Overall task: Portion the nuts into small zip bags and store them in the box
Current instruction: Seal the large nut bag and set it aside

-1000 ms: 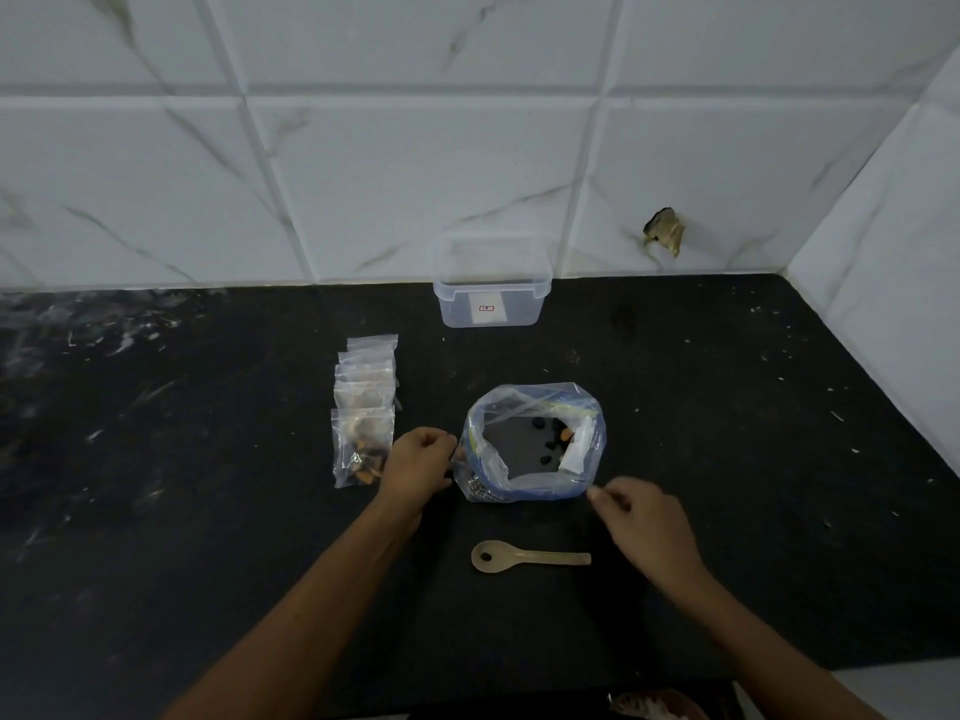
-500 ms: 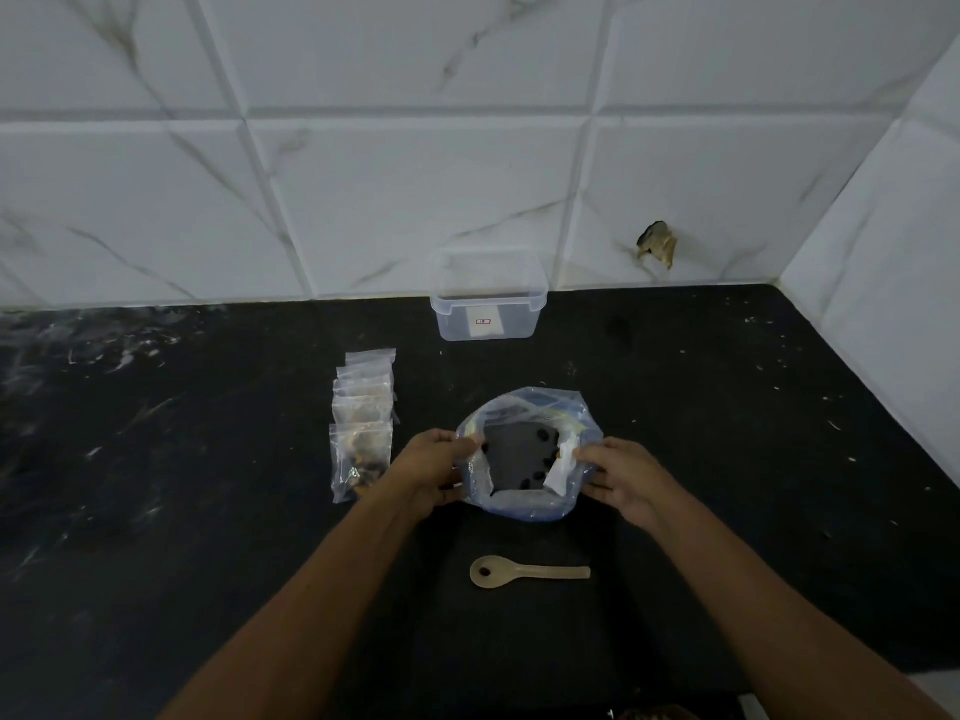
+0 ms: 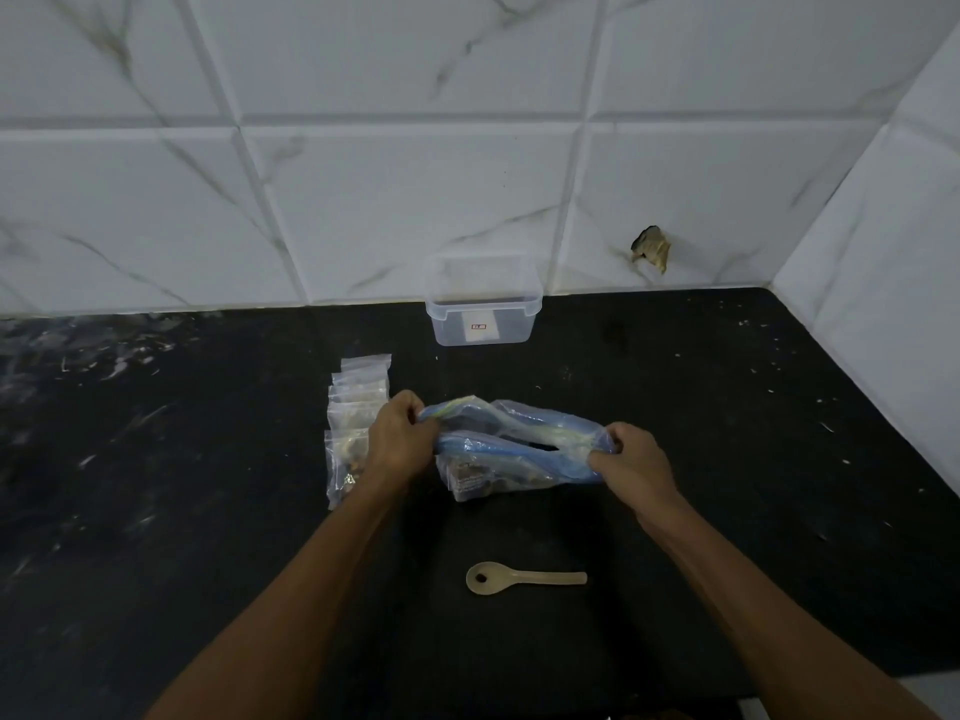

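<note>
The fingers of the left hand (image 3: 397,443) curl round and pinch the left end of the big zip bag (image 3: 511,449); the fingers of the right hand (image 3: 631,462) grip its right end the same way. The bag hangs stretched between them at the frame's centre, its blue-edged mouth pulled into a narrow slit. Half a second ago that mouth gaped round and the bag sat on the surface (image 3: 727,459); now it is drawn flat and wide. Dark nuts (image 3: 470,478) bunch low in its clear bottom. Left of centre, touching the left wrist, lies a row of small filled bags (image 3: 358,407). Above centre, against the tiled wall, stands the clear box (image 3: 483,309), with a small white label bearing a red mark too small to read. Below the bag lies a pale spoon (image 3: 522,578).
</note>
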### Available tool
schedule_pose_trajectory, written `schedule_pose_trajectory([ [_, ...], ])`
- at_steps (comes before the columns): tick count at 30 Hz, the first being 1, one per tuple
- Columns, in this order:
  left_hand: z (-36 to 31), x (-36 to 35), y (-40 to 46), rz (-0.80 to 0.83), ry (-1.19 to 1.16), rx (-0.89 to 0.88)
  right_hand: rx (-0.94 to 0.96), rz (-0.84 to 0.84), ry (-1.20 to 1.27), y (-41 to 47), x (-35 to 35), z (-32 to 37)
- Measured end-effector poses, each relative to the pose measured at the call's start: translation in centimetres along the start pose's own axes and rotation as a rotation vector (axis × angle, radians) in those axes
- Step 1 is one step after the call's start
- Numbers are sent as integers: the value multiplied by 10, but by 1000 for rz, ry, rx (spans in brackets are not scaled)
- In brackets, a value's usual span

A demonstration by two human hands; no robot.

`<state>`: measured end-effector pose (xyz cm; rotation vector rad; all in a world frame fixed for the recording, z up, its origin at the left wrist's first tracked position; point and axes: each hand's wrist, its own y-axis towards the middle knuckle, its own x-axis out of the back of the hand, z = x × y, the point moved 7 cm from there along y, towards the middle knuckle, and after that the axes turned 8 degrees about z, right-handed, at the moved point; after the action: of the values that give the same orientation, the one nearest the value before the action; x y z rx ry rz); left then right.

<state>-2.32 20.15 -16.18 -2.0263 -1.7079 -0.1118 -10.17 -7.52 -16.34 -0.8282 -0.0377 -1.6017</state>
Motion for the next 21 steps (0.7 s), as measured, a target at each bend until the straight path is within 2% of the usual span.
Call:
schedule_pose_trajectory([
  [1, -1, 0, 0, 3, -7, 1, -2, 79, 70, 1, -2, 0],
  [3, 0, 1, 0, 39, -54, 27, -61, 289, 393, -1, -9, -3],
  [5, 3, 0, 0, 93, -195, 72, -132, 368, 650, -2, -8, -4],
  [8, 3, -11, -7, 205, -421, 120, -189, 372, 666, 3, -7, -8],
  [12, -4, -24, -10, 252, -394, 118, -166, 426, 620, 3, -20, 0],
  [15, -6, -19, -8, 222, -243, 94, -102, 279, 503, 7, -12, 1],
  [16, -7, -13, -7, 195, -162, 73, -65, 187, 383, 7, -4, 1],
  [19, -14, -3, -5, 71, 172, -27, 162, -200, -234, -6, 23, 20],
  [21, -23, -4, -8, -36, 297, -106, 296, -323, -429, -16, 18, 36],
])
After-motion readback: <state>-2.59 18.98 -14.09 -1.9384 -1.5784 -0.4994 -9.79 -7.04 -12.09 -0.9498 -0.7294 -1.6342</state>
